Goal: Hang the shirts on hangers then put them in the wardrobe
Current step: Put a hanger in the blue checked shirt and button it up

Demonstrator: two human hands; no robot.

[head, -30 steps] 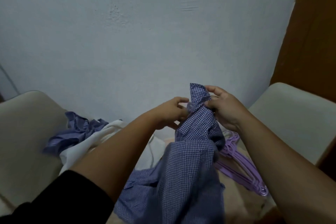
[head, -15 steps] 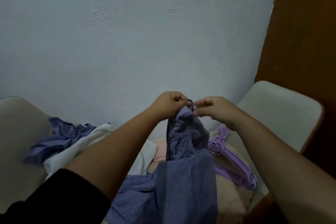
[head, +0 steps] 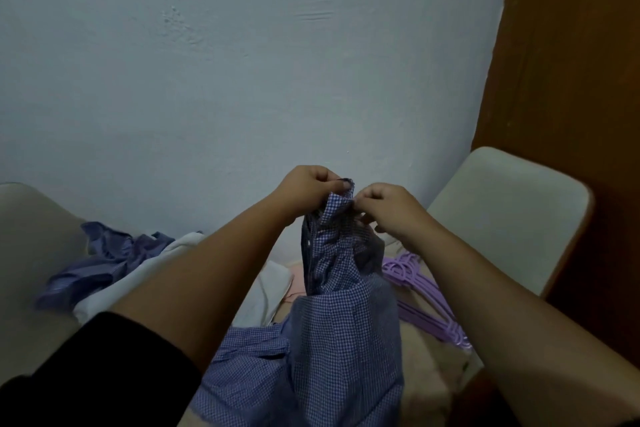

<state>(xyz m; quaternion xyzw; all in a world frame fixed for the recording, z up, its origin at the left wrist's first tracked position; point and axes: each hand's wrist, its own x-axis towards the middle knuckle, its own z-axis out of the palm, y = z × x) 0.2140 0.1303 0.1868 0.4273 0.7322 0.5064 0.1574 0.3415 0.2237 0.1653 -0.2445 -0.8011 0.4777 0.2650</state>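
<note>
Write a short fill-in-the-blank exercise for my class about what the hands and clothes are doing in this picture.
1. Both hands, left hand and right hand, pinch the top of the ____ shirt.
2. The hangers lying to the right of that shirt are ____ in colour.
3. The held shirt has ____ hanger in it yet.
4. The crumpled striped shirt lies to the ____ of the arms.

Missing words: checked; purple; no; left

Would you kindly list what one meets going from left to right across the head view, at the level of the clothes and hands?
Left chair → crumpled striped blue shirt → white garment → left hand → checked shirt → right hand → purple hangers → right chair → brown wooden panel.
</note>
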